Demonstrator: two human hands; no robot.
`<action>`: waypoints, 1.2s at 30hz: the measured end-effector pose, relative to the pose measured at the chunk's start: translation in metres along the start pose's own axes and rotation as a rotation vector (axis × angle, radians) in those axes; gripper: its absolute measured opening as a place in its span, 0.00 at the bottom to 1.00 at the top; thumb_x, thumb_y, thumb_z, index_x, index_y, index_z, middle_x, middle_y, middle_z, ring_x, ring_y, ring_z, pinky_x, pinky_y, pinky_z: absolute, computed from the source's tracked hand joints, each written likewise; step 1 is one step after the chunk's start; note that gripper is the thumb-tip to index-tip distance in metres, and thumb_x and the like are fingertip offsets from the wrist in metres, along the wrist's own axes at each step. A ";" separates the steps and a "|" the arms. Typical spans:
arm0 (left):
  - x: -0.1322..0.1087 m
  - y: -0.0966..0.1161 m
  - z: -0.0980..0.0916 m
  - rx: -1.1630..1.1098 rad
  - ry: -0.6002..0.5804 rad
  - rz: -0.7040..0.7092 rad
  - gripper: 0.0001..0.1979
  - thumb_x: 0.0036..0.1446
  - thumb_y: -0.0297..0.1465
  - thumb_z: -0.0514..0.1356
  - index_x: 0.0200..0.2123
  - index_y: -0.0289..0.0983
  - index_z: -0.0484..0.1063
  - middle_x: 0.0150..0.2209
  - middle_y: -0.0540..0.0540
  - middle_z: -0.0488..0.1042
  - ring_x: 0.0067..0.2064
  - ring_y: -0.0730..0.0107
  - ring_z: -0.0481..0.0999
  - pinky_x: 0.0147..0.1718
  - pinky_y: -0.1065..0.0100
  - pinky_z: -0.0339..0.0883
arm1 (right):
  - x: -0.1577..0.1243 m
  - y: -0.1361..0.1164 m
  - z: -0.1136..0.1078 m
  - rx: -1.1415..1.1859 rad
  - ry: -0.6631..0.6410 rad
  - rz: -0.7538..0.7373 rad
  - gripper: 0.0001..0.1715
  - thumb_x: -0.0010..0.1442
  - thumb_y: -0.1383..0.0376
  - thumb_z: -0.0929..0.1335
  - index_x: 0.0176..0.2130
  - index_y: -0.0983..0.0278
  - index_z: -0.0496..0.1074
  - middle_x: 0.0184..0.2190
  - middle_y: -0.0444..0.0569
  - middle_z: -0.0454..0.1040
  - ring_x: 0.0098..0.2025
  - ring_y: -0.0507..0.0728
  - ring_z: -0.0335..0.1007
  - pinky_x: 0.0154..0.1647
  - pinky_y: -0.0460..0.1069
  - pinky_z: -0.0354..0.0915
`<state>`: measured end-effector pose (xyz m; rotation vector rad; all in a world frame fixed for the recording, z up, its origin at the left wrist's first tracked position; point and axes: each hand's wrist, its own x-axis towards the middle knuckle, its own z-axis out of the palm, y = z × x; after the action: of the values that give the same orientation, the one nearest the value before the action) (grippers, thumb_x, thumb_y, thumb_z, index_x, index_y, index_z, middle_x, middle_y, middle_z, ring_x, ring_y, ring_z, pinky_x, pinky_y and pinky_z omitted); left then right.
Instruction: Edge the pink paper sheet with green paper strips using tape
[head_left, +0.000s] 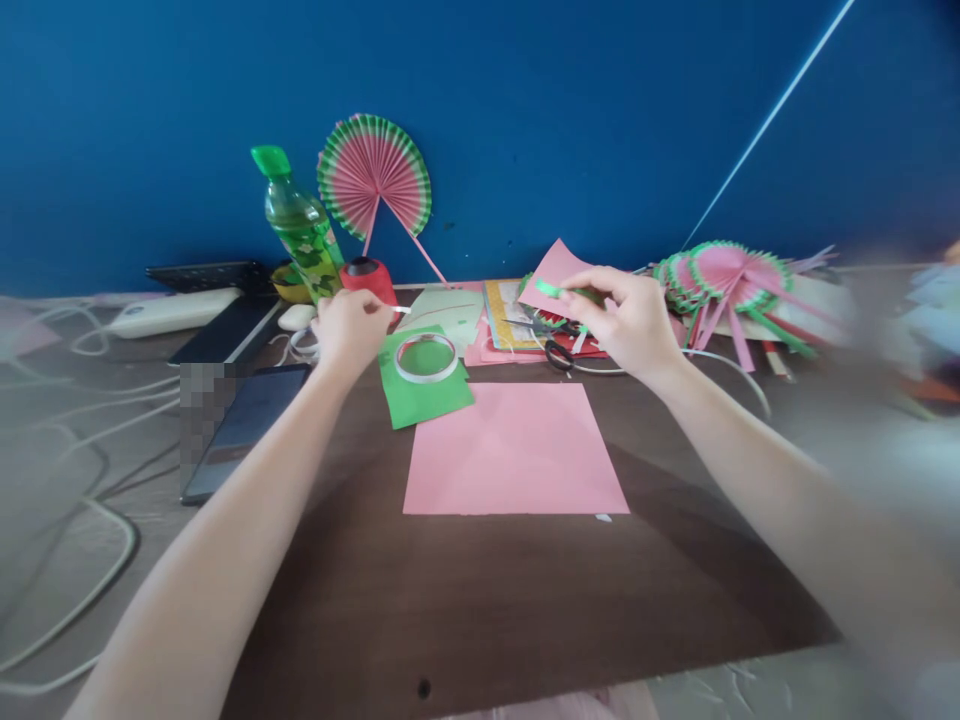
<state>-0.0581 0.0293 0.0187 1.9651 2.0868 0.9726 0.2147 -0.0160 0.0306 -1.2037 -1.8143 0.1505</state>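
My left hand (352, 328) is closed in a pinch on a small white strip (402, 309), in front of a red, dark-topped object (375, 280). My right hand (626, 318) is closed on a small green strip (550, 289); a piece of pink paper (556, 262) is right behind it, and I cannot tell whether the fingers grip that as well. Between the hands, a roll of tape (425, 375) lies on a green paper (401, 403). A pink sheet (514, 450) rests flat on the table, its upper left corner meeting the green paper.
A pleated pink and green fan (373, 170) leans on the blue wall beside a tilted green-capped bottle (300, 225). Scissors (559, 353) lie among papers. More fans (731, 275) are at the right. A dark tablet (244, 430) and white cables (124, 530) are at the left.
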 end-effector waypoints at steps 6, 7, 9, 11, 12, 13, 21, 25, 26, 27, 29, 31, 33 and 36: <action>0.002 -0.006 -0.012 0.235 0.030 0.072 0.10 0.52 0.34 0.54 0.23 0.38 0.71 0.39 0.38 0.72 0.51 0.41 0.62 0.48 0.43 0.53 | 0.001 -0.002 -0.006 0.065 -0.224 0.010 0.11 0.53 0.60 0.67 0.31 0.64 0.75 0.30 0.49 0.76 0.30 0.56 0.68 0.30 0.51 0.61; 0.002 -0.002 -0.014 0.187 -0.006 0.093 0.08 0.51 0.32 0.55 0.25 0.38 0.72 0.38 0.40 0.73 0.49 0.44 0.65 0.48 0.47 0.55 | 0.000 -0.003 -0.005 0.074 -0.281 0.008 0.11 0.53 0.59 0.67 0.31 0.64 0.76 0.29 0.48 0.76 0.29 0.55 0.68 0.30 0.51 0.61; 0.000 0.010 -0.015 0.026 -0.148 0.170 0.07 0.50 0.31 0.55 0.29 0.39 0.73 0.36 0.44 0.75 0.43 0.55 0.71 0.45 0.57 0.61 | -0.003 -0.006 -0.004 0.079 -0.400 0.001 0.12 0.53 0.59 0.67 0.33 0.63 0.77 0.27 0.47 0.75 0.27 0.54 0.67 0.28 0.50 0.60; -0.006 0.025 -0.014 -0.148 -0.343 0.297 0.10 0.53 0.32 0.54 0.33 0.39 0.74 0.35 0.48 0.76 0.38 0.63 0.73 0.41 0.65 0.63 | -0.006 -0.011 -0.002 0.083 -0.514 -0.011 0.12 0.53 0.59 0.67 0.34 0.62 0.77 0.25 0.45 0.75 0.26 0.52 0.66 0.27 0.49 0.59; -0.010 0.032 -0.011 -0.174 -0.443 0.358 0.11 0.54 0.32 0.52 0.35 0.40 0.74 0.36 0.49 0.77 0.39 0.65 0.73 0.40 0.67 0.64 | -0.007 -0.013 -0.001 0.088 -0.562 -0.016 0.11 0.53 0.60 0.67 0.34 0.62 0.77 0.25 0.45 0.75 0.26 0.52 0.66 0.27 0.48 0.59; -0.014 0.037 -0.008 -0.161 -0.525 0.399 0.12 0.54 0.31 0.52 0.35 0.40 0.75 0.37 0.50 0.77 0.40 0.66 0.74 0.41 0.68 0.63 | -0.008 -0.016 -0.001 0.094 -0.603 -0.015 0.11 0.53 0.61 0.67 0.34 0.62 0.77 0.25 0.44 0.75 0.26 0.51 0.66 0.27 0.48 0.59; -0.027 0.016 0.030 0.265 -0.664 0.572 0.37 0.46 0.40 0.61 0.60 0.43 0.56 0.62 0.41 0.57 0.63 0.49 0.52 0.57 0.51 0.48 | -0.009 -0.016 0.002 0.102 -0.988 -0.024 0.07 0.52 0.66 0.66 0.30 0.60 0.75 0.39 0.45 0.78 0.39 0.55 0.73 0.37 0.48 0.64; -0.017 0.008 0.019 0.374 -0.798 0.482 0.38 0.45 0.44 0.59 0.61 0.45 0.55 0.66 0.42 0.46 0.65 0.46 0.43 0.58 0.50 0.46 | -0.010 -0.011 0.002 0.064 -1.152 0.039 0.11 0.53 0.69 0.64 0.35 0.60 0.75 0.42 0.45 0.78 0.39 0.55 0.74 0.35 0.48 0.66; -0.013 0.007 0.015 0.389 -0.835 0.476 0.39 0.44 0.43 0.60 0.61 0.45 0.55 0.66 0.42 0.44 0.65 0.46 0.43 0.58 0.51 0.46 | -0.010 -0.010 0.002 0.069 -1.165 0.038 0.13 0.54 0.69 0.64 0.38 0.59 0.75 0.43 0.45 0.77 0.39 0.55 0.74 0.34 0.47 0.66; -0.010 0.006 0.012 0.405 -0.866 0.469 0.40 0.43 0.42 0.60 0.61 0.45 0.55 0.67 0.42 0.43 0.66 0.47 0.42 0.58 0.52 0.45 | -0.010 -0.007 0.002 0.075 -1.167 0.020 0.14 0.54 0.69 0.64 0.39 0.59 0.75 0.44 0.45 0.77 0.39 0.55 0.74 0.33 0.47 0.66; -0.003 0.000 0.005 0.423 -0.898 0.470 0.42 0.41 0.40 0.62 0.62 0.43 0.53 0.67 0.40 0.41 0.66 0.50 0.42 0.59 0.54 0.45 | -0.010 -0.003 0.001 0.060 -1.141 -0.052 0.13 0.55 0.68 0.64 0.39 0.58 0.75 0.42 0.44 0.77 0.37 0.54 0.73 0.31 0.46 0.65; 0.003 -0.006 0.002 0.432 -0.910 0.468 0.44 0.39 0.38 0.63 0.62 0.41 0.53 0.67 0.39 0.41 0.66 0.51 0.42 0.59 0.56 0.46 | -0.009 0.000 0.000 0.010 -1.091 -0.131 0.11 0.56 0.66 0.64 0.36 0.58 0.75 0.35 0.44 0.79 0.32 0.53 0.72 0.29 0.46 0.64; 0.007 -0.012 0.000 0.429 -0.914 0.461 0.45 0.37 0.39 0.63 0.61 0.41 0.54 0.66 0.39 0.43 0.66 0.51 0.44 0.58 0.56 0.47 | -0.008 0.002 -0.001 -0.034 -1.055 -0.150 0.10 0.56 0.65 0.64 0.34 0.57 0.75 0.30 0.43 0.78 0.29 0.53 0.71 0.28 0.47 0.63; 0.010 -0.016 -0.002 0.418 -0.925 0.452 0.46 0.36 0.40 0.63 0.61 0.42 0.53 0.66 0.40 0.42 0.66 0.51 0.44 0.58 0.55 0.49 | -0.006 0.002 -0.003 -0.044 -1.059 -0.120 0.10 0.56 0.65 0.64 0.33 0.58 0.75 0.31 0.44 0.78 0.28 0.54 0.70 0.28 0.48 0.63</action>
<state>-0.0744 0.0387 0.0153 2.4386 1.3883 -0.3908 0.2188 -0.0208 0.0277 -1.1124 -2.7860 0.8003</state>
